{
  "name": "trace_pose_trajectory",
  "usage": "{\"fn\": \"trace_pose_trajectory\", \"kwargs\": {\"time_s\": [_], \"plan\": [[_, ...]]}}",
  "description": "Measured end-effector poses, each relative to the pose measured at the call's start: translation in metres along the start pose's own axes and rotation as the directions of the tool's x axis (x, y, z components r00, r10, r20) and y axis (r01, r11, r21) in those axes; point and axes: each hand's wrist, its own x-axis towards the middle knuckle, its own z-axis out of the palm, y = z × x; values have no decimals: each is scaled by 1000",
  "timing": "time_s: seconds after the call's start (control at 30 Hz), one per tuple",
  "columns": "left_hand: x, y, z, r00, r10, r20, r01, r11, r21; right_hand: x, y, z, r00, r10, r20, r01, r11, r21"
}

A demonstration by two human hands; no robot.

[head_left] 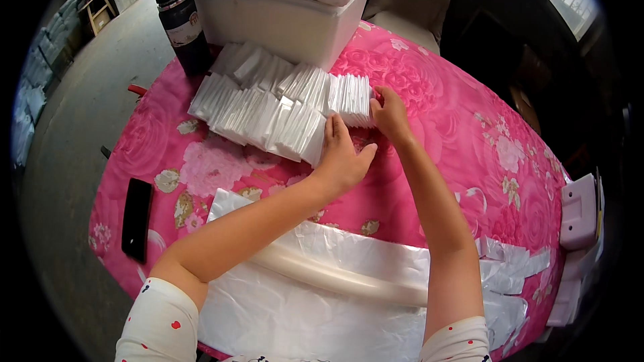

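Note:
Small flat white folded packets (251, 117) stand on edge in tightly packed rows on the table. At their right end is a shorter upright stack of white packets (350, 99). My left hand (343, 157) touches the front left of that stack with its fingertips, its thumb stretched out to the right. Against the stack's right end, my right hand (390, 115) has its thumb and fingers curled; some of its fingertips are hidden. Across the near side of the table lies a silvery white plastic sheet (268, 318), with a long pale roll or tube (329, 278) on it, under my forearms.
A pink flowered cloth (429, 127) covers the table. White foam boxes (282, 23) are stacked behind the packets, beside a dark bottle (183, 30). A black phone (137, 220) lies at left. Cut plastic pieces (506, 271) and a pale box (578, 211) are at right; a chair (409, 0) stands beyond.

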Motion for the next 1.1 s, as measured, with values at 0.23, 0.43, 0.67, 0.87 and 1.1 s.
{"fn": "trace_pose_trajectory", "kwargs": {"time_s": [0.23, 0.43, 0.67, 0.87, 1.1], "plan": [[-18, -24, -42, 649, 571, 503, -753, 384, 534, -43, 9, -2, 993, -80, 86, 46, 938, 345], [16, -36, -65, 442, 580, 684, -876, 113, 470, -51, 7, 28, 974, -32, 223, -13, 980, 199], [3, -34, -102, 381, 681, 625, -925, 294, 243, -77, -35, -6, 968, 101, 230, -120, 990, 71], [-57, 1, -145, 443, 724, 529, -893, 409, 187, -143, -47, -62, 956, 178, 232, -179, 984, -15], [-181, -10, -180, 557, 674, 485, -804, 584, 111, -253, -94, -121, 927, 128, 354, -69, 982, -174]]}}
